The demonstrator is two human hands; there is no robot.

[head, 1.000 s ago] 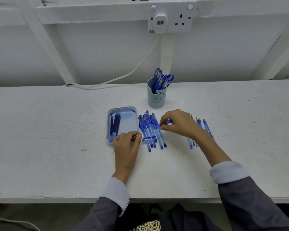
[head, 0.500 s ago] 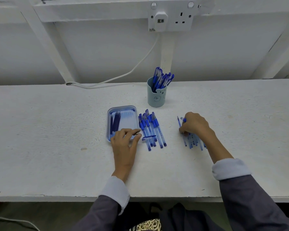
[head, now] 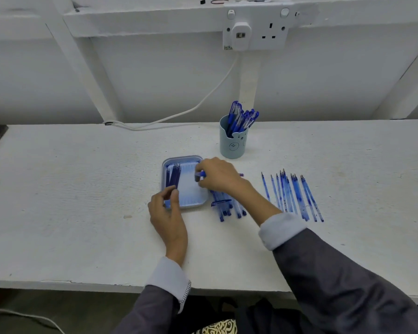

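A small blue plastic piece (head: 200, 174), short and tube-like, was pinched between the thumb and fingertips of the right hand (head: 219, 175), just above the far right part of a pale blue rectangular plastic tray (head: 198, 205). The tray had rounded corners, a raised rim and a faintly ribbed floor, and a bundle of thin dark blue refills (head: 173, 175) lay along its left side. The left hand (head: 168, 213) sat curled at the tray's near left corner, fingers bent over the rim; whether it gripped the rim or something small could not be told.

Under the right wrist, just right of the tray, lay a cluster of blue capped pens (head: 227, 206). Further right, a row of clear blue-tinted pen barrels (head: 292, 194) lay side by side. Behind stood a light blue cylindrical cup (head: 232, 145) packed with upright blue pens (head: 241, 116), all on a rough white painted table (head: 70, 189).
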